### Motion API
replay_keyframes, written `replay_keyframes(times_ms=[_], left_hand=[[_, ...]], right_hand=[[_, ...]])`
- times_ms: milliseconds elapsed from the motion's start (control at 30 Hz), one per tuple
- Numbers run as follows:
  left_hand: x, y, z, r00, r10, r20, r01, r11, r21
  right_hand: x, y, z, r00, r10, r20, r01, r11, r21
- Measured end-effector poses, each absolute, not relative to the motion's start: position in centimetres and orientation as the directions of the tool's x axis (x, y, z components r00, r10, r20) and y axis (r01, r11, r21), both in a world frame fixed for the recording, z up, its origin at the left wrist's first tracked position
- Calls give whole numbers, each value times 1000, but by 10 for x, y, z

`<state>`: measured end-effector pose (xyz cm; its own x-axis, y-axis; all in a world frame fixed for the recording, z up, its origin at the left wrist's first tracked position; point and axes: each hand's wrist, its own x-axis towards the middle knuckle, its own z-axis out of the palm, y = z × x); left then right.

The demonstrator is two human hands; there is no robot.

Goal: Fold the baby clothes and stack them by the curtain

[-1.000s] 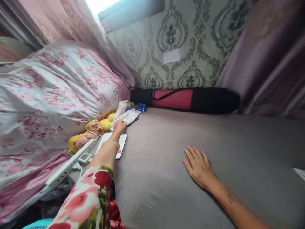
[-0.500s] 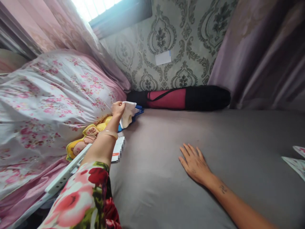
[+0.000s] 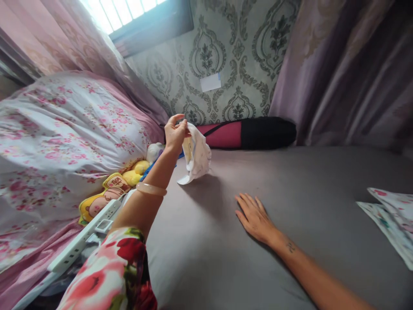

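My left hand (image 3: pixel 176 132) is raised over the far left part of the grey-sheeted bed (image 3: pixel 280 185). Its thumb and fingers pinch the top edge of a white piece of cloth (image 3: pixel 199 157), perhaps a small garment, whose kind I cannot make out. The cloth hangs down loosely, a yellowish patch showing on its inner side, and a shadow falls on the sheet below it. My right hand (image 3: pixel 254 218) lies palm down on the sheet, fingers stretched out, holding nothing. Behind the left forearm a bit of blue cloth (image 3: pixel 149 171) is partly hidden.
A black and dark red long bag (image 3: pixel 267 132) lies against the patterned wall. Along the left edge are yellow plush toys (image 3: pixel 132 177), a white power strip (image 3: pixel 80 234) and a floral cover (image 3: pixel 71 125). Patterned folded items (image 3: pixel 387 224) lie at the right.
My left hand has lifted the white cloth up and to the right, away from the blue cloth, and it now hangs free. My right hand stays flat on the sheet. The view has shifted slightly right.
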<state>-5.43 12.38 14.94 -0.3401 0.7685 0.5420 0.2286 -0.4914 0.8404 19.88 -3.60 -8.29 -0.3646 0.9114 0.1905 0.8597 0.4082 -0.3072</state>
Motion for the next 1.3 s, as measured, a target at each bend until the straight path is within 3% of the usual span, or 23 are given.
replay_keyframes(times_ms=[167,333,467,600,700,867,1000,1133,1233,1300], left_hand=[[-13,99,151,-45,803,594,166,-581,797],[16,83,143,191,671,716,147,-741,655],[29,67,142,314,549,775,163,-835,525],[29,54,147,307,510,804,260,-857,445],[20,50,150,236,532,813,394,-817,421],[0,49,145,111,591,799,547,-708,448],[-17,43,131,105,670,735,545,-657,521],[-39,32,123,163,782,602,506,-590,629],[-53,21,127,253,840,480,479,-540,692],[-54,14,128,321,873,368,419,-479,771]], right_hand=[[197,-42,-71,-389,870,304,710,493,-502],[190,-55,-40,-317,909,272,610,414,-675],[191,-57,-28,-274,931,241,571,359,-738],[200,-51,-17,-219,906,363,516,423,-745],[215,-42,1,-63,880,471,523,431,-736],[252,-34,37,257,741,620,606,376,-701],[271,-43,60,327,644,692,656,372,-657],[282,-62,84,258,797,546,558,339,-758],[293,-77,98,71,956,284,362,241,-900],[302,-82,99,-74,990,121,279,137,-950]])
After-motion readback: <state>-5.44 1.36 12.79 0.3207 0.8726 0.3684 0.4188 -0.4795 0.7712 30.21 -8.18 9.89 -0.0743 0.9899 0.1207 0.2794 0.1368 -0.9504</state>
